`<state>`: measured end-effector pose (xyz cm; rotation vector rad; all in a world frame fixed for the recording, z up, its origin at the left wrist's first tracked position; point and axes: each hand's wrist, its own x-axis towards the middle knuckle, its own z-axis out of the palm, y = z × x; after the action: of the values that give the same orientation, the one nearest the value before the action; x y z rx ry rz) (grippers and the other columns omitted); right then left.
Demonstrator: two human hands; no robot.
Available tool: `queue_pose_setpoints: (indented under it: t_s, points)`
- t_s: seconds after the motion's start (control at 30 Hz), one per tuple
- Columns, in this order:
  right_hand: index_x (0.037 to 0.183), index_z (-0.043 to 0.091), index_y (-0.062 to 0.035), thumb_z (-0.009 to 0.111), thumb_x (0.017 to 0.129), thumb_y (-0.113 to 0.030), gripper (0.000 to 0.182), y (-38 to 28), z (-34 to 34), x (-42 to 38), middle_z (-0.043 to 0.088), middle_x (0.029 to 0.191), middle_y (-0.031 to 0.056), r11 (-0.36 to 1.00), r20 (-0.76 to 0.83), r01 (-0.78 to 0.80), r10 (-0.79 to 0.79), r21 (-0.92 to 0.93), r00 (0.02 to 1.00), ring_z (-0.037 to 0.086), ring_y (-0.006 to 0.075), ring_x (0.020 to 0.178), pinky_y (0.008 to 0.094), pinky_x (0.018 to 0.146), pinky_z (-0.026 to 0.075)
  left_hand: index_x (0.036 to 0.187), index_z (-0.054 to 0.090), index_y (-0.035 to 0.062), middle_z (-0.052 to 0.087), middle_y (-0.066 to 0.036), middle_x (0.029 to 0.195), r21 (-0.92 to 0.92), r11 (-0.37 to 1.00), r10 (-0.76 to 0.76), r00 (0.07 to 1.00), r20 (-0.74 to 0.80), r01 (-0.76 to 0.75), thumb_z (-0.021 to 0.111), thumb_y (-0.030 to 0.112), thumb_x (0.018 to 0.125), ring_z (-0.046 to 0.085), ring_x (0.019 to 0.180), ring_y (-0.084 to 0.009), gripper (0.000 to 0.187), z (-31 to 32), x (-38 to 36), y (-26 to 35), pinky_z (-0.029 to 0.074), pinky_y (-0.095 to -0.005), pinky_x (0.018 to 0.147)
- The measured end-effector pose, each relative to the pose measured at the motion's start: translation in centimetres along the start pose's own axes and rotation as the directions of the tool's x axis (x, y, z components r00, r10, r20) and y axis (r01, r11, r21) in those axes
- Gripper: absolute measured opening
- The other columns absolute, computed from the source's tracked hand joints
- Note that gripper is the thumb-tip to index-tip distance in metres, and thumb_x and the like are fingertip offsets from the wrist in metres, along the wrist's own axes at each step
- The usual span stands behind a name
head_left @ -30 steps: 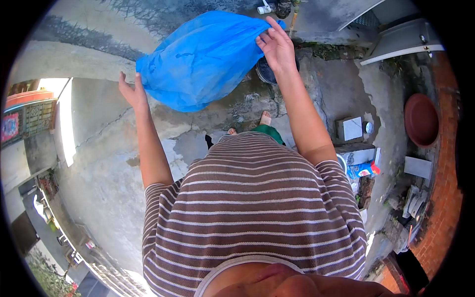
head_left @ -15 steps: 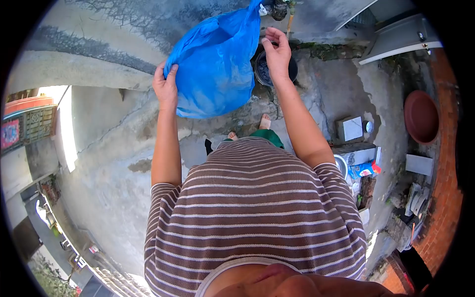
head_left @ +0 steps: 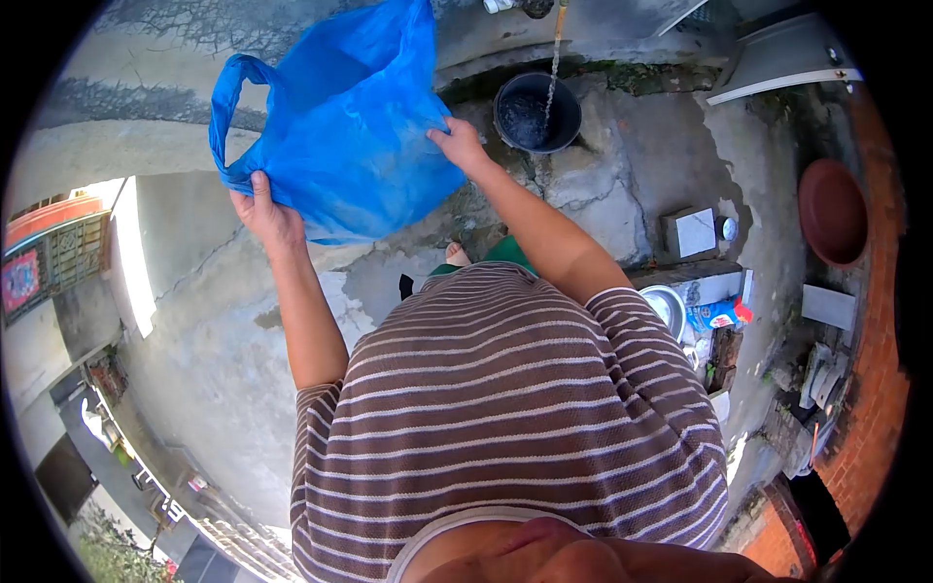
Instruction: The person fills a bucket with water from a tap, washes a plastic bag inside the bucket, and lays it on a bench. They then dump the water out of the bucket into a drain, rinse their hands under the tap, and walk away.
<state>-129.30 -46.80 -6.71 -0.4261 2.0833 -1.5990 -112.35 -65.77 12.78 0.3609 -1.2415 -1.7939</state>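
Note:
A large blue plastic bag [head_left: 360,146] hangs spread out in front of me, its mouth gaping toward the top. My left hand [head_left: 267,212] grips it at the lower end of a looped handle, thumb on top. On the other side my right hand [head_left: 459,146] pinches the bag's edge between thumb and fingers. Just right of that hand, on the ground, a black bucket [head_left: 573,124] holds dark water. A stream of water [head_left: 555,83] falls into it from a yellowish spout [head_left: 562,17] at the top.
On the right stand a pale block [head_left: 694,233], a metal basin [head_left: 665,309] and a blue packet with a red top [head_left: 717,316]. Farther right, a round reddish-brown tub [head_left: 833,214] rests near a brick strip [head_left: 868,389]. A concrete ledge [head_left: 126,131] runs along the upper left.
The bag has moved left with my left hand, and its handle loop now shows. My right hand has come down and left from beside the bucket onto the bag. The water stream is now visible.

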Motion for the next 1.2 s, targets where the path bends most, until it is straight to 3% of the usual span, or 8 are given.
queue_pose_setpoints:
  t_s: [0.1,0.2,0.33,0.73,0.93,1.03,1.1,1.2]
  points:
    - [0.105,0.063,-0.0012,0.065,0.077,-0.013,0.030,-1.5,-1.3,-0.5,0.062,0.100,0.0130,0.897,-0.055,-0.037,0.067,0.440,0.996,0.060,0.0253,0.091,0.0339,0.081,0.047,0.115,0.049,0.0026,0.058,-0.011,0.110,0.019,0.999,-0.049,0.999,-0.007,0.050,0.055,0.003,0.088,0.056,0.101,-0.0209,0.028,-1.3,-0.1,-0.5,0.043,-0.0356,0.093]
    - [0.107,0.062,-0.0011,0.063,0.079,-0.011,0.030,-2.2,-2.8,-0.4,0.061,0.099,0.0130,0.966,-0.305,0.172,-0.108,0.193,0.946,0.059,0.0248,0.095,0.0322,0.084,0.045,0.121,0.046,0.0030,0.057,-0.011,0.114,0.042,0.992,-0.120,0.991,-0.061,0.123,0.054,0.002,0.088,0.055,0.102,-0.0216,0.033,-1.7,-0.3,-2.4,0.043,-0.0363,0.093]
    - [0.099,0.061,-0.0012,0.059,0.081,-0.005,0.018,-3.4,-4.9,-0.7,0.061,0.102,0.0108,0.927,-0.331,0.353,-0.296,0.127,0.896,0.058,0.0234,0.097,0.0302,0.086,0.044,0.124,0.044,0.0033,0.055,-0.010,0.118,0.108,0.970,-0.210,0.975,-0.076,0.217,0.054,0.003,0.089,0.054,0.105,-0.0218,0.037,-1.5,-0.8,-5.8,0.042,-0.0363,0.093]
    - [0.096,0.058,-0.0025,0.049,0.082,0.005,0.018,-1.7,-13.8,-0.1,0.064,0.106,0.0098,0.930,-0.382,0.366,-0.328,0.029,0.864,0.060,0.0212,0.099,0.0288,0.088,0.044,0.135,0.035,0.0092,0.042,-0.008,0.135,0.098,0.712,-0.701,0.697,0.149,0.695,0.060,0.039,0.086,0.043,0.122,-0.0275,0.063,6.1,-1.8,-15.7,0.033,-0.0447,0.103]
    - [0.101,0.057,-0.0034,0.051,0.076,0.007,0.028,2.7,-18.3,2.8,0.064,0.107,0.0092,0.918,-0.326,0.390,-0.346,0.078,0.880,0.060,0.0221,0.098,0.0284,0.088,0.044,0.125,0.047,0.0106,0.054,-0.006,0.123,0.058,0.728,-0.685,0.726,0.058,0.683,0.058,0.016,0.089,0.052,0.111,-0.0224,0.038,12.9,-2.4,-20.5,0.045,-0.0420,0.092]
    - [0.115,0.053,-0.0081,0.059,0.071,0.001,0.045,3.2,-20.7,3.2,0.057,0.119,0.0105,0.976,-0.170,0.199,-0.182,0.090,0.969,0.055,0.0231,0.108,0.0300,0.092,0.042,0.117,0.052,0.0091,0.058,-0.006,0.117,-0.020,0.764,-0.640,0.762,0.097,0.644,0.056,0.009,0.088,0.054,0.108,-0.0206,0.030,15.6,-2.9,-22.8,0.044,-0.0387,0.093]
    - [0.133,0.040,-0.0102,0.071,0.072,-0.010,0.069,0.5,-22.4,3.2,0.047,0.131,0.0098,0.950,0.013,0.287,-0.288,-0.121,0.958,0.043,0.0219,0.122,0.0336,0.103,0.032,0.116,0.053,0.0086,0.058,-0.006,0.116,-0.044,0.782,-0.616,0.781,0.104,0.622,0.056,0.008,0.088,0.054,0.107,-0.0200,0.028,17.1,-3.4,-23.7,0.043,-0.0371,0.093]
    - [0.140,0.030,-0.0121,0.078,0.067,-0.021,0.088,-1.2,-23.9,4.3,0.041,0.137,0.0115,0.968,0.099,0.243,-0.248,0.061,0.964,0.033,0.0243,0.130,0.0371,0.108,0.023,0.114,0.054,0.0065,0.059,-0.005,0.114,-0.026,0.777,-0.623,0.774,0.114,0.629,0.055,0.005,0.088,0.055,0.102,-0.0166,0.027,18.4,-4.1,-24.9,0.042,-0.0316,0.090]
